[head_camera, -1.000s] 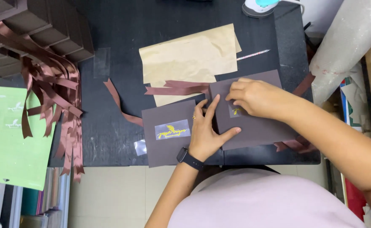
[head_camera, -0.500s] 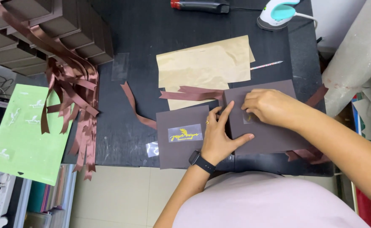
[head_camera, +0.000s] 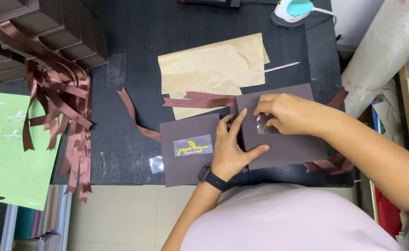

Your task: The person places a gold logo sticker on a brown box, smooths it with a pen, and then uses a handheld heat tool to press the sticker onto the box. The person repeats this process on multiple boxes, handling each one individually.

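The right hand (head_camera: 285, 114) pinches a small clear film sticker with a gold mark (head_camera: 263, 124) between thumb and fingertips, pressing or lifting it at the upper left area of a dark brown flat card panel (head_camera: 288, 148); whether the film is fully stuck down cannot be told. The left hand (head_camera: 234, 148) lies open and flat, palm down, fingers spread across the left edge of this same panel, holding nothing; judged from its posture, it serves to pin the panel against the dark table top (head_camera: 176, 28) so that it does not slide under the right hand's work. A black wristwatch (head_camera: 212, 177) sits on the left wrist. Just beside the left hand, touching or slightly overlapped by it, lies a second dark brown card panel (head_camera: 186, 155) bearing a rectangular clear label with a yellow-gold design (head_camera: 193, 145); a small loose piece of clear film (head_camera: 156, 164) rests at its lower left corner. Behind both panels lie short brown ribbon strips (head_camera: 199, 100) on a sheet of tan kraft paper (head_camera: 211, 67), with a thin patterned pencil (head_camera: 282, 67) to its right. A further curved brown ribbon (head_camera: 134, 116) lies on the table to the left. Well apart, at the left edge, a bundle of brown ribbons (head_camera: 60, 102) hangs over stacked dark boxes (head_camera: 60, 32), above a green sheet (head_camera: 9, 148).
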